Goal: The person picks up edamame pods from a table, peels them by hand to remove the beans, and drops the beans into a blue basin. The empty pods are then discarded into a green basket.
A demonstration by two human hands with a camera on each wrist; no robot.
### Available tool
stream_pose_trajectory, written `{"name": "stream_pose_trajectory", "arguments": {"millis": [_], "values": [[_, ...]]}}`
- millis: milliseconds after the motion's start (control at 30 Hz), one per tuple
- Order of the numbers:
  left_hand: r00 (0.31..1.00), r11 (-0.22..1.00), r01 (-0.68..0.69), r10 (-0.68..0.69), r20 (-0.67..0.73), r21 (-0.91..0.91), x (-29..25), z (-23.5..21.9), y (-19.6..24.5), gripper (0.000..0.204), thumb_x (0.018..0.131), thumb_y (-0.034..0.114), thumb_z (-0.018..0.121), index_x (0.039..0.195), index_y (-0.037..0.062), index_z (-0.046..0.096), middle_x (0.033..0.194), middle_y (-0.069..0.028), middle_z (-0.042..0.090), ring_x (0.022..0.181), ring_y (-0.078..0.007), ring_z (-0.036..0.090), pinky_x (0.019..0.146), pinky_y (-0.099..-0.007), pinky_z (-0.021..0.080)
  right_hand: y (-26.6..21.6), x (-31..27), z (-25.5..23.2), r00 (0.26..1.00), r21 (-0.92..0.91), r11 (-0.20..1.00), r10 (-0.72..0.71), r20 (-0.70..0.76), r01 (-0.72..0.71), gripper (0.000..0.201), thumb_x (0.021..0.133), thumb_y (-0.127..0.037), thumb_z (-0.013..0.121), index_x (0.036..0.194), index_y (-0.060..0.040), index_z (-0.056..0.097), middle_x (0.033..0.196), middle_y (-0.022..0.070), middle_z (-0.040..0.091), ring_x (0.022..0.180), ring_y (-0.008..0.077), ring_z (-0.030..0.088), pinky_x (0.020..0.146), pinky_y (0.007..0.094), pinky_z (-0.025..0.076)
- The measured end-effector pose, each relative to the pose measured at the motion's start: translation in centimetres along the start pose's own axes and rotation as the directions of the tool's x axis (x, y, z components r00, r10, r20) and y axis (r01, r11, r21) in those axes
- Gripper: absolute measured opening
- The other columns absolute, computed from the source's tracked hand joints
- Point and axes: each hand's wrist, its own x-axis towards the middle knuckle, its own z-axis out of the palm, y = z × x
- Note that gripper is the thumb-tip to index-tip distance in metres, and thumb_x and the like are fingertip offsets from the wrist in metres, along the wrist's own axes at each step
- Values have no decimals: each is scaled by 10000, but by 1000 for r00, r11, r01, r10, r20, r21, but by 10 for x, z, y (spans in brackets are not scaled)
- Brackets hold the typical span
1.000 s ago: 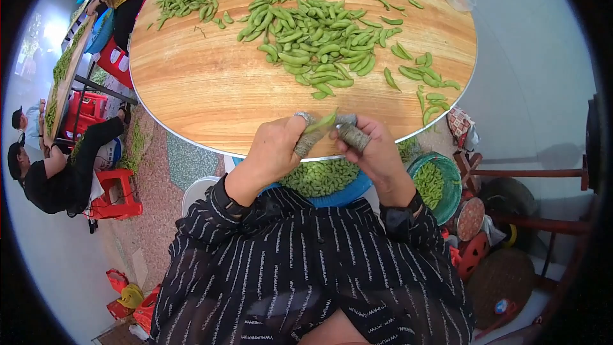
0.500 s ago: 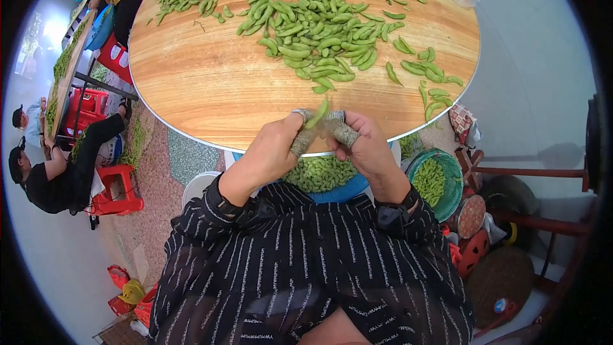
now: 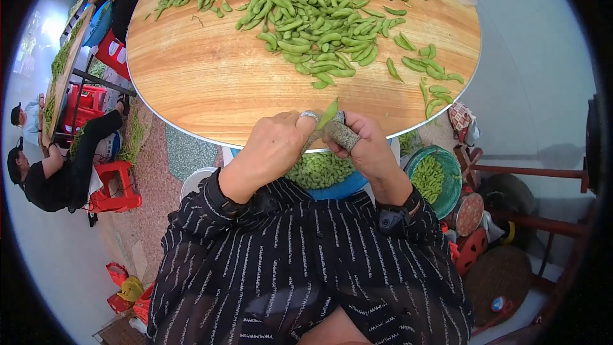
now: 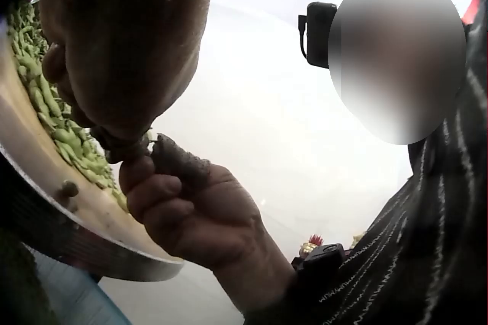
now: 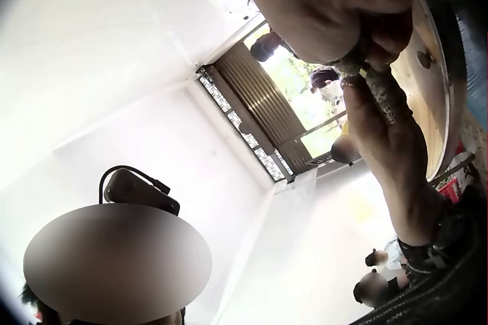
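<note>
In the head view a green pod (image 3: 328, 115) stands up between the two hands, over the near edge of the round wooden table (image 3: 191, 89). The left hand (image 3: 271, 147) pinches it with wrapped fingers. Close against it, the right hand (image 3: 367, 147) has its fingers curled, grey wrapping on thumb and finger, meeting at the pod's lower end. Both wrist views show the wrapped fingertips of the two hands together; the pod is mostly hidden there. A pile of pods (image 3: 325, 32) lies beyond the hands.
Below the table edge sits a blue basin of pods (image 3: 322, 171), with a green basket (image 3: 452, 185) to its right and a white bucket (image 3: 195, 182) to the left. Red stools (image 3: 115, 185) and seated people are at the far left.
The pod between the hands has shifted slightly right and stands upright. The left hand has moved right and turned, its back now more to the camera; the right hand has come slightly left.
</note>
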Motion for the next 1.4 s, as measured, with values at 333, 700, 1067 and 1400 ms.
{"name": "stream_pose_trajectory", "arguments": {"millis": [333,700,1067,1400], "values": [[1000,1000,-16,16,-21,-7,1,4,1,140,672,41,510,798,15,456,648,-138,511,629,-288,543,511,-362,422,6,2,-7,999,15,1000,19,38,-19,80,773,-36,500,832,-32,553,650,-29,511,560,30,438,475,162,336],[959,926,-173,81,-272,-335,-9,37,-19,267,660,39,542,914,-7,475,645,-149,527,595,-310,540,509,-354,424,18,4,-1,984,3,986,-164,67,164,131,789,7,503,914,0,542,798,8,555,684,60,505,595,199,427],[931,581,147,-355,-87,-800,-2,33,-4,127,824,129,480,822,9,440,601,-79,501,514,-158,496,476,-256,380,12,8,2,939,-302,891,-340,54,340,200,717,72,436,890,27,526,756,36,560,726,84,493,654,218,404],[909,195,292,-362,208,-936,0,23,-8,100,849,117,433,850,29,480,646,21,466,532,-61,424,469,-196,344,10,14,-2,853,-623,629,-506,125,464,112,652,27,507,756,5,473,653,115,507,596,272,498,547,311,398]]}}
